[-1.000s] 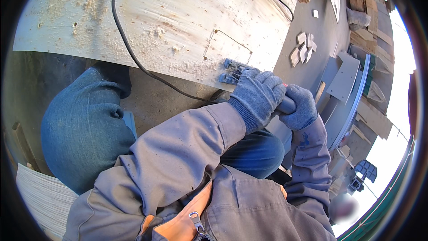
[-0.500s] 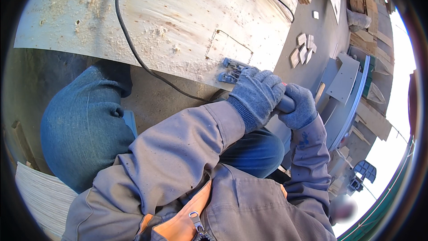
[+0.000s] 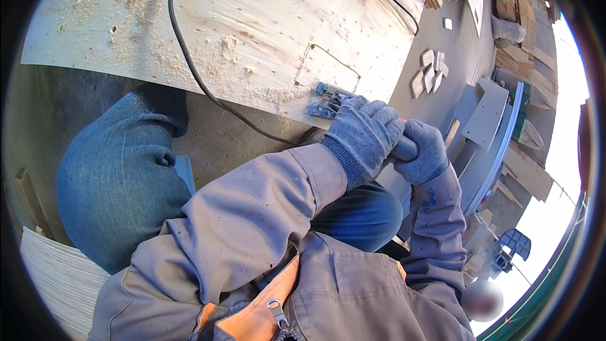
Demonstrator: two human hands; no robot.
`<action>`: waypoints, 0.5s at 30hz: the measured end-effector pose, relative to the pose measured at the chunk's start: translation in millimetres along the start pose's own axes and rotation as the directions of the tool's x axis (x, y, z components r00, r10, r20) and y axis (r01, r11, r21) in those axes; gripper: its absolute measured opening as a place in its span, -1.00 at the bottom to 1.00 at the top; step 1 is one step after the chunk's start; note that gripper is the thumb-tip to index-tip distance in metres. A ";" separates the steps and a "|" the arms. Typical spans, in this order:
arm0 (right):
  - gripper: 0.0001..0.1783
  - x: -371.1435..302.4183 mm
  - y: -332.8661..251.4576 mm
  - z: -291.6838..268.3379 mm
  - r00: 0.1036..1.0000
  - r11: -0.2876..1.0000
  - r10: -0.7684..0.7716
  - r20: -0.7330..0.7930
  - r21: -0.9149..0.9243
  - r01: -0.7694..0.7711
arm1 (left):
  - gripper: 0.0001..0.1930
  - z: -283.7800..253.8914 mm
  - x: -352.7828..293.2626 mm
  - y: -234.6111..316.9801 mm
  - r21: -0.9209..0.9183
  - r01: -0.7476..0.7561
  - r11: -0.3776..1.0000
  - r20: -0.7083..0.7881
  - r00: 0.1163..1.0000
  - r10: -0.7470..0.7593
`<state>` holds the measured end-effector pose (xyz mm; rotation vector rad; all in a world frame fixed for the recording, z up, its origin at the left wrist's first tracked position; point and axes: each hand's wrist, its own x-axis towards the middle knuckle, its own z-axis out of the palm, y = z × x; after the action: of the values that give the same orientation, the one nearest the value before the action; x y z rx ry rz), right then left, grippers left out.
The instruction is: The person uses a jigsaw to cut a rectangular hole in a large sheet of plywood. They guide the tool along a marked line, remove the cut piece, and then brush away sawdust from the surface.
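— Sunlit concrete ground (image 3: 252, 145) under everything, and a big plywood sheet (image 3: 252, 19) lying across the top of the view, dusted with sawdust (image 3: 227, 44). What's on the sheet?

— A power saw (image 3: 328, 102) – its blue-grey base plate sits flat on the plywood at the near edge, just below a thin rectangular cut line (image 3: 334, 63) in the wood. Most of the tool's body is hidden under the gloves.

— And the hands?

— Both in grey knit gloves. The left hand (image 3: 363, 136) is wrapped over the top of the saw, fingers curled down tight around it. The right hand (image 3: 426, 151) sits just beside it to the right, clenched around a dark rounded handle (image 3: 404, 147) that pokes out between the two gloves. The two hands touch.

— Where does the cord go?

— A black cable (image 3: 189, 63) runs from the top edge of the view down across the plywood, off its edge, and along the ground toward the saw; its last stretch is hidden behind the left sleeve (image 3: 252, 215).

— Anything else nearby?

— The person's knee in blue jeans (image 3: 120, 177) is at the left, below the sheet's edge. Further right, small wood offcuts (image 3: 429, 72) lie on the ground, well apart from the saw, with grey panels (image 3: 489, 113) beyond them.
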<state>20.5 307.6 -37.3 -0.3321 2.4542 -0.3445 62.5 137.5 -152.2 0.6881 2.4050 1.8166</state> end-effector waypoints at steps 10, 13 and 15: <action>-0.46 2.1 0.3 -0.2 1.000 1.000 -0.005 0.011 -0.001 0.005 | -0.41 -2.0 -1.1 -1.8 0.004 0.001 1.000 -0.008 1.000 -0.001; -0.47 2.8 -6.1 -1.1 1.000 1.000 0.011 0.006 -0.002 -0.011 | -0.41 -2.5 -1.3 -2.7 -0.001 -0.005 1.000 -0.015 1.000 0.005; -0.48 3.2 -9.4 -1.1 1.000 1.000 0.017 0.000 0.018 -0.017 | -0.41 -3.3 -2.1 -2.6 0.000 -0.007 1.000 -0.031 1.000 0.007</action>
<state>18.8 298.0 -35.2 -0.3038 2.4518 -0.3588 62.6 133.2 -154.0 0.6749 2.4244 1.8437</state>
